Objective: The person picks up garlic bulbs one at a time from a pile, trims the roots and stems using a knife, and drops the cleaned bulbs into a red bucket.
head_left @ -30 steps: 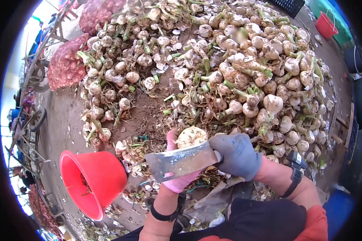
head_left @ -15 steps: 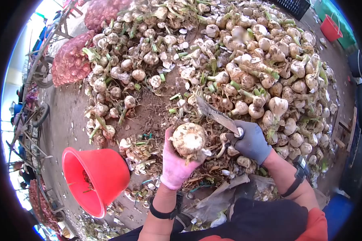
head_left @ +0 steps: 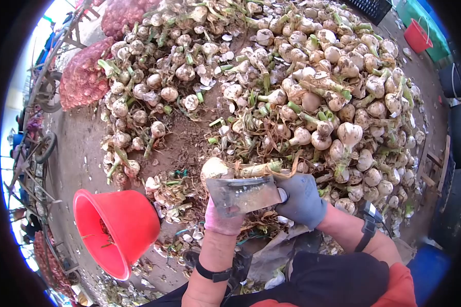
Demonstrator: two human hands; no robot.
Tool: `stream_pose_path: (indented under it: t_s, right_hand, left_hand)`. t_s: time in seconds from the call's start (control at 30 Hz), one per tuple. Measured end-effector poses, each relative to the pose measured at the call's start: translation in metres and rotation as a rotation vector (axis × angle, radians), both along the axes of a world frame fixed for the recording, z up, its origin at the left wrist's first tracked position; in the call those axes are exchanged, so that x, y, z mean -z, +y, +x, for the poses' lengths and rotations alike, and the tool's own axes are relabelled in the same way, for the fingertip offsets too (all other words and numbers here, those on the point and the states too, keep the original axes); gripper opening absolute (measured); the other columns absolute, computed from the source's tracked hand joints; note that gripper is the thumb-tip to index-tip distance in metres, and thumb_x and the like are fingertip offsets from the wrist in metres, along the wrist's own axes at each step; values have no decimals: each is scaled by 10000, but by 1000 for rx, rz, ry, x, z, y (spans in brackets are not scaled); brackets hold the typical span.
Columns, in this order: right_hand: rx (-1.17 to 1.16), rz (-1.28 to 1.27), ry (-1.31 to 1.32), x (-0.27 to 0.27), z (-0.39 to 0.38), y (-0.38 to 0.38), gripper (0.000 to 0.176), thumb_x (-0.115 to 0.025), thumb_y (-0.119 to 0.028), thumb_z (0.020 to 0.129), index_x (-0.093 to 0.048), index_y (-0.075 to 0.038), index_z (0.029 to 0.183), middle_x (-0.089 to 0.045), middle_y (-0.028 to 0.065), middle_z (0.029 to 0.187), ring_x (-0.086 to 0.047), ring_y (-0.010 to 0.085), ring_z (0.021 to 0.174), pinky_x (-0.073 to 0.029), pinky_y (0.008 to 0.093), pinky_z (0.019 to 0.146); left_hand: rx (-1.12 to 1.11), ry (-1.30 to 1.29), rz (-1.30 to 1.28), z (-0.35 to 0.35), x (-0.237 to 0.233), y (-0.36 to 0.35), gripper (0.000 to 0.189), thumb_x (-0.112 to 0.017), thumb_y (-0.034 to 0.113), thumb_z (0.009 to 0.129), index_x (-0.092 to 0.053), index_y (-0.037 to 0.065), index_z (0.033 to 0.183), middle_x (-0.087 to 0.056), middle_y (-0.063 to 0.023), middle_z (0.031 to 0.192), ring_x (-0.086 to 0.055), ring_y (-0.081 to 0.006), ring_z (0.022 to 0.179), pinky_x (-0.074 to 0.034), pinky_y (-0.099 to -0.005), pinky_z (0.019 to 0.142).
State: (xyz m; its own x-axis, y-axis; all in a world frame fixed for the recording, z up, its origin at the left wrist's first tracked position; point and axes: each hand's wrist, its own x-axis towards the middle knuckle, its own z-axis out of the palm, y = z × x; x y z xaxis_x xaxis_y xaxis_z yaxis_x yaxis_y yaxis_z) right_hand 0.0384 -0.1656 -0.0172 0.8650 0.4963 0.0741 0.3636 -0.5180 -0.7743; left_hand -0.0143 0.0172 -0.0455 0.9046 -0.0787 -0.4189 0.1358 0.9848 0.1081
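Observation:
My left hand (head_left: 223, 222), in a pink glove, is closed on a garlic bulb (head_left: 213, 169). The bulb lies sideways, its stalk (head_left: 259, 170) pointing right toward the other glove. My right hand (head_left: 303, 200), gloved in grey, grips the handle of a cleaver (head_left: 245, 195). The broad blade is turned flat to my view, overlapping the lower side of the bulb and hiding most of my left fingers. A dry leaf strip (head_left: 295, 165) sticks up by the right glove. Beyond both hands spreads a heap of garlic (head_left: 338, 102) with stalks.
A red bucket (head_left: 143, 225) stands tilted at the left with scraps inside. Red net sacks (head_left: 84, 77) lie at the upper left near a metal cart (head_left: 46, 102). Another red bucket (head_left: 418, 37) and a black crate (head_left: 371, 10) are at the upper right. Peelings (head_left: 174, 194) litter the ground.
The bulb has turned from its pale cut face toward me to lying with its stalk to the right. The cleaver has swung down and left in front of it, its blade now showing broadside.

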Motion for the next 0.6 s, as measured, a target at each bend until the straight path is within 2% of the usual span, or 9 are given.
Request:
stream_pose_path:
  t_s: [0.13,0.17,0.27,0.33,0.37,0.43,0.5,0.53,0.6]
  right_hand:
    - [201,-80,-86,35,16,-12,185,-665,-114,741,-651,-60,917,-641,130,745,-633,295,664,-499,375,603]
    - [298,82,617,63,24,-32,156,-642,-88,775,-655,-31,920,-634,117,715,-620,214,629,-489,342,595]
    - [313,37,464,34,18,-32,139,-630,-101,807,-626,10,890,-615,124,692,-584,181,612,-480,342,598]
    - [289,93,445,41,18,-29,140,-630,-105,810,-628,9,892,-616,132,693,-596,184,625,-481,338,603]
    - [263,153,437,50,15,-25,142,-629,-110,814,-629,8,893,-616,139,694,-607,187,637,-482,333,608]
    - [190,343,288,77,12,-32,158,-646,-118,803,-645,-6,914,-645,120,728,-624,192,668,-494,316,634]
    - [168,444,536,50,19,-33,185,-697,-105,789,-665,-10,944,-674,57,780,-616,141,705,-504,273,678]
    - [287,380,524,55,22,-30,126,-714,-91,786,-657,-4,858,-653,45,725,-586,97,678,-485,262,641]
    - [363,240,668,49,22,-34,115,-721,-92,784,-635,-16,782,-629,17,685,-552,71,643,-461,258,604]
  left_hand:
    - [-72,-115,-252,5,-4,-2,330,-542,137,920,-520,4,1221,-587,-186,1204,-591,-327,1099,-508,-447,948]
    - [-62,6,-67,9,-33,-1,270,-618,50,858,-566,-54,1102,-635,-165,1080,-628,-283,1013,-516,-418,952]
    - [-73,57,0,23,-33,-4,257,-639,72,859,-568,-64,1065,-648,-160,1034,-644,-301,982,-564,-431,876]
    - [-62,229,483,37,-37,-28,373,-704,63,817,-565,-49,1145,-586,-180,1187,-567,-305,1120,-506,-412,960]
    - [-71,237,488,34,-43,-40,373,-704,63,817,-565,-49,1145,-586,-180,1187,-567,-305,1120,-506,-412,960]
    - [155,-130,627,32,-85,-70,564,-740,-1,761,-505,6,1274,-553,-150,1257,-534,-268,1167,-462,-406,989]
    - [315,-554,853,32,-84,-68,729,-757,-59,719,-433,39,1365,-539,-124,1295,-503,-218,1189,-433,-377,1002]
    - [551,-477,1092,40,-80,-45,714,-771,-26,718,-439,32,1348,-529,-115,1317,-505,-210,1186,-431,-357,1004]
    - [478,-299,1435,33,-40,-13,618,-766,31,722,-507,42,1283,-561,-130,1257,-527,-254,1160,-434,-369,1001]
